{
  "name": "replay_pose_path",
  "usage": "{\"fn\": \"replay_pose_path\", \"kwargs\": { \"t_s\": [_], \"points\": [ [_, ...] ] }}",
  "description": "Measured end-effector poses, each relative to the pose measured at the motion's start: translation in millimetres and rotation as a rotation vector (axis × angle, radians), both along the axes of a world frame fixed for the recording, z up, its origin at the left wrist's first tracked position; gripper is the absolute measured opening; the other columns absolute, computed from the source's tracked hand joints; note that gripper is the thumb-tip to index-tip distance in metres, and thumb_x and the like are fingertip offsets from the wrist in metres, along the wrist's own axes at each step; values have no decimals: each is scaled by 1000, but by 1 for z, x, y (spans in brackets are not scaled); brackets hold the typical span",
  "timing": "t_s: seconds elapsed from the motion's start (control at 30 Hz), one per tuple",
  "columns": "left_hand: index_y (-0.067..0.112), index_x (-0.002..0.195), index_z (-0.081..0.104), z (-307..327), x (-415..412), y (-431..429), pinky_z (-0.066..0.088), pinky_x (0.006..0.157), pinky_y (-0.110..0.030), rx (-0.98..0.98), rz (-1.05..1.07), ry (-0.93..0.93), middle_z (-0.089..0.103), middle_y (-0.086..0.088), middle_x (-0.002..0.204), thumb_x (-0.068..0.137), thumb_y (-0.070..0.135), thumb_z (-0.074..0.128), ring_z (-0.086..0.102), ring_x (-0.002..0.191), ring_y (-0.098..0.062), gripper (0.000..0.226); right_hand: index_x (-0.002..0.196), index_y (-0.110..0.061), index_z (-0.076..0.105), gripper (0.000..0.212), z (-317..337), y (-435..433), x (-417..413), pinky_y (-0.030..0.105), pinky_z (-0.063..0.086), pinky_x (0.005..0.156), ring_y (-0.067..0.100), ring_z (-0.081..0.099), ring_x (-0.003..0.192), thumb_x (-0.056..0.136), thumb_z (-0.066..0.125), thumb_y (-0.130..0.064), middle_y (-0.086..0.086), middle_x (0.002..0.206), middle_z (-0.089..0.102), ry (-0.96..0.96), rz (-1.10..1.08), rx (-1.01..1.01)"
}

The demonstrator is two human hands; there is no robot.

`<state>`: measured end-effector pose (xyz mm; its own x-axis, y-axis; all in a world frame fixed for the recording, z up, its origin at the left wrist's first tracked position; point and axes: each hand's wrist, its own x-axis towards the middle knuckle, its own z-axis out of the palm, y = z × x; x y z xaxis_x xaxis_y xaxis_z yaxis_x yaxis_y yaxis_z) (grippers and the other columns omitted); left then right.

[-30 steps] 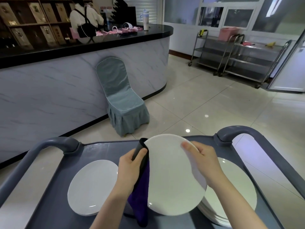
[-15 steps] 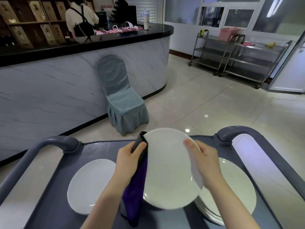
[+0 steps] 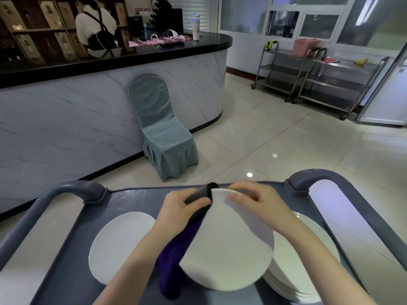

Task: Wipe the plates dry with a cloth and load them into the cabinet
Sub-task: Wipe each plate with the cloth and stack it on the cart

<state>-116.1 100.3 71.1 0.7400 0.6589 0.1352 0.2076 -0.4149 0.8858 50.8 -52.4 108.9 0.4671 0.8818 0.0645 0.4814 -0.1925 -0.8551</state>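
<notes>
A person's two bare hands held a white plate [image 3: 229, 249] tilted above a grey surface [image 3: 136, 199] with looped handles [image 3: 72, 190]. The left hand [image 3: 182, 208] had its fingers curled round a dark purple cloth [image 3: 176, 256], pressing it to the plate's upper left rim; the rest of the cloth hung down beside and behind the plate. The right hand [image 3: 257, 203] gripped the plate's top rim, fingers bent over the edge, close to the left hand. A single white plate [image 3: 119, 245] lay flat on the surface to the left. A stack of white plates [image 3: 308, 260] sat on the right, partly hidden by the held plate. Beyond the surface, a chair [image 3: 163, 133] in a grey-green cover stood against a curved marble-look bar [image 3: 66, 119] with a black top. Another person [image 3: 97, 29] stood behind the bar, back turned. Steel trolleys [image 3: 319, 78] stood on the tiled floor [image 3: 286, 150] at the far right.
</notes>
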Motion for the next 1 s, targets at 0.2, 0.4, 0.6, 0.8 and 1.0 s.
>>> {"fn": "replay_pose_path", "kwargs": {
  "t_s": [0.2,0.4,0.6,0.8,1.0],
  "points": [
    [17,79,71,2,4,-5,44,64,-25,4,-50,-9,66,6,67,88,26,71,52,64,-4,14,65,-15,53,40,-8,7,-7,21,28,55,4,35,58,94,64,-38,-7,59,40,-186,54,57],
    [15,81,71,-21,-9,-8,49,61,-19,-360,322,-68,73,-6,80,95,29,62,59,62,-6,22,63,-15,55,37,-30,-8,-10,17,32,54,9,39,61,97,61,-30,-9,62,47,214,-347,204],
    [28,67,65,-3,-3,4,38,56,-14,-5,-2,113,64,8,62,88,32,71,48,55,3,22,60,-26,55,39,-31,-7,-20,17,32,55,3,41,59,98,62,-23,-17,59,48,76,-121,114],
    [18,75,69,-13,-4,1,42,57,-13,-103,139,-20,67,9,64,91,29,67,52,57,2,19,62,-18,56,36,-23,-7,-10,17,32,55,5,39,58,96,65,-28,-14,59,45,100,-228,172],
    [21,79,71,-22,-10,-2,49,63,-18,-285,229,-20,74,4,76,92,33,65,61,63,0,19,76,-5,62,34,-29,-12,-9,17,37,56,7,44,61,97,61,-32,-3,67,54,181,-331,167]
  ]
}}
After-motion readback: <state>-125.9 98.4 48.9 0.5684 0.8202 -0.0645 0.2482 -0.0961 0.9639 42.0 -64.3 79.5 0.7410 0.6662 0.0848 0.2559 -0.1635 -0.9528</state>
